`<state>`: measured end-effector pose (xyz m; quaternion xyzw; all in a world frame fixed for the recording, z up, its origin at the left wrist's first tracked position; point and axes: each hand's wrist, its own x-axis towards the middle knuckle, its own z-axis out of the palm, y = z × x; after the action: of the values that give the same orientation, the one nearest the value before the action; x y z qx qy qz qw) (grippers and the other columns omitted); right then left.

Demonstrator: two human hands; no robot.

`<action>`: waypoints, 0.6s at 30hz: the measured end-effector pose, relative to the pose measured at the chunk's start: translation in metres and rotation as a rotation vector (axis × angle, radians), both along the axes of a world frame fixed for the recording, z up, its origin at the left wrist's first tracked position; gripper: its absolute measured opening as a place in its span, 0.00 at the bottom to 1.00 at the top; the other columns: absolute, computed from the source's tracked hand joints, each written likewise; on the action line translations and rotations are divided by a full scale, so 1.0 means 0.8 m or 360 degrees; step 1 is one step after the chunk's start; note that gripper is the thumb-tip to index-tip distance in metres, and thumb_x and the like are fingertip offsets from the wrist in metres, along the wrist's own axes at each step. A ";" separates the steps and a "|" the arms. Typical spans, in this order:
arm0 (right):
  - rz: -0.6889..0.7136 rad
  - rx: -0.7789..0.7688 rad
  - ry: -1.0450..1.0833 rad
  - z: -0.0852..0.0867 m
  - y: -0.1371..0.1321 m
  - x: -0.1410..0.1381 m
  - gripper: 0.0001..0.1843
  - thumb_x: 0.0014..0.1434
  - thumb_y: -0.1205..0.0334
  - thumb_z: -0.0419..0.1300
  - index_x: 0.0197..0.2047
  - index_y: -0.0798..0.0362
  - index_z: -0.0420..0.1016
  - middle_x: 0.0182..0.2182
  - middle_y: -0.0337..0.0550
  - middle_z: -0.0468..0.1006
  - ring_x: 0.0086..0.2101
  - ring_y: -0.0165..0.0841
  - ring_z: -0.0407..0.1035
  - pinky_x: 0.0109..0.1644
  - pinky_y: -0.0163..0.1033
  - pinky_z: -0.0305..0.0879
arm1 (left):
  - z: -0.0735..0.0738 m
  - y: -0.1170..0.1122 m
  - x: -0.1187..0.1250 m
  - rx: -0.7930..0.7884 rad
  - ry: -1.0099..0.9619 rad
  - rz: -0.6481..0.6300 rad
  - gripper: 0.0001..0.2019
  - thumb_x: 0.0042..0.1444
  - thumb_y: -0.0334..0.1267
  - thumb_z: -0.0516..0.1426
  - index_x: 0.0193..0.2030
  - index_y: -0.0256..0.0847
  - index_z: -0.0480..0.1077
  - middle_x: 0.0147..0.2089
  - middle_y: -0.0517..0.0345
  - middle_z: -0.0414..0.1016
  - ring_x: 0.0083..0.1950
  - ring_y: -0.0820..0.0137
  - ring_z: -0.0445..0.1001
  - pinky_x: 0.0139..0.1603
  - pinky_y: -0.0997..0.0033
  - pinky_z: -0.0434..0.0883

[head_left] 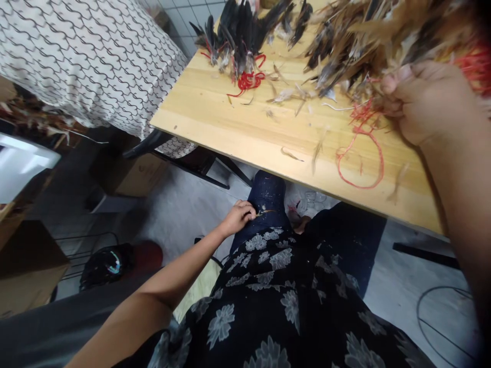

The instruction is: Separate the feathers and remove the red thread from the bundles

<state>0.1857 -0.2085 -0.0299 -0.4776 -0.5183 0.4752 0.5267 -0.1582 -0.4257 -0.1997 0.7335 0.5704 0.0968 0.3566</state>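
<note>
My left hand (238, 217) rests by my left thigh, thumb and fingers pinched. A thin brown feather (266, 211) sticks out from its fingertips over the dark trousers. Over the right side of the wooden table (215, 122), my right hand (429, 99) is closed at the edge of a large heap of brown feathers (353, 51). Some feathers seem to be between its fingers, though blur hides the exact grip. Just below its fingertips lies a tangle of red string (360, 117), with a loop reaching toward the front edge.
Bundles of black feathers (241, 38) tied with red string (249, 82) stand at the table's far left. Loose small feathers (291, 154) are scattered over the tabletop. Patterned cloth (95, 56) hangs at left; cardboard boxes (140, 171) sit on the floor. More red string (475, 69) lies far right.
</note>
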 end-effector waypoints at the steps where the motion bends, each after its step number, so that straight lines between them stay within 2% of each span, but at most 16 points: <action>1: -0.0002 -0.0008 -0.0036 -0.001 0.001 0.000 0.21 0.59 0.65 0.60 0.18 0.57 0.60 0.13 0.28 0.59 0.15 0.13 0.49 0.22 0.38 0.33 | 0.002 0.002 0.003 0.0021 -0.0005 0.0065 0.07 0.59 0.34 0.54 0.33 0.39 0.72 0.40 0.53 0.74 0.46 0.68 0.68 0.55 0.65 0.61; 5: -0.0009 -0.0043 -0.0084 -0.004 0.003 0.002 0.20 0.62 0.65 0.57 0.19 0.56 0.61 0.12 0.28 0.57 0.14 0.14 0.48 0.23 0.40 0.33 | 0.008 0.010 0.021 0.0069 0.0013 0.0230 0.05 0.58 0.33 0.54 0.34 0.39 0.71 0.37 0.54 0.74 0.43 0.68 0.69 0.51 0.67 0.63; 10: 0.0034 -0.0029 -0.0094 -0.006 0.003 0.005 0.20 0.60 0.60 0.59 0.19 0.55 0.60 0.11 0.26 0.55 0.14 0.14 0.46 0.24 0.40 0.36 | 0.007 0.020 0.032 -0.0080 0.0154 0.0162 0.05 0.57 0.31 0.54 0.33 0.39 0.71 0.36 0.53 0.75 0.41 0.67 0.70 0.47 0.68 0.64; 15: -0.0005 -0.0102 -0.0230 -0.005 -0.001 0.006 0.19 0.64 0.63 0.54 0.22 0.56 0.60 0.11 0.25 0.54 0.14 0.14 0.46 0.26 0.41 0.35 | 0.007 0.019 0.025 -0.0214 0.0256 0.0151 0.04 0.54 0.33 0.56 0.34 0.39 0.73 0.30 0.57 0.75 0.31 0.71 0.70 0.36 0.72 0.65; 18: -0.0003 -0.0112 -0.0272 0.000 -0.006 0.005 0.20 0.66 0.63 0.53 0.22 0.54 0.61 0.12 0.27 0.54 0.15 0.17 0.45 0.25 0.40 0.35 | 0.007 0.019 0.018 -0.0222 0.0285 0.0142 0.07 0.57 0.34 0.54 0.36 0.40 0.73 0.31 0.57 0.76 0.32 0.71 0.71 0.36 0.72 0.65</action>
<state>0.1899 -0.2136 -0.0297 -0.5351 -0.5438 0.4501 0.4640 -0.1436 -0.4106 -0.1938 0.6865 0.6376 0.0067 0.3496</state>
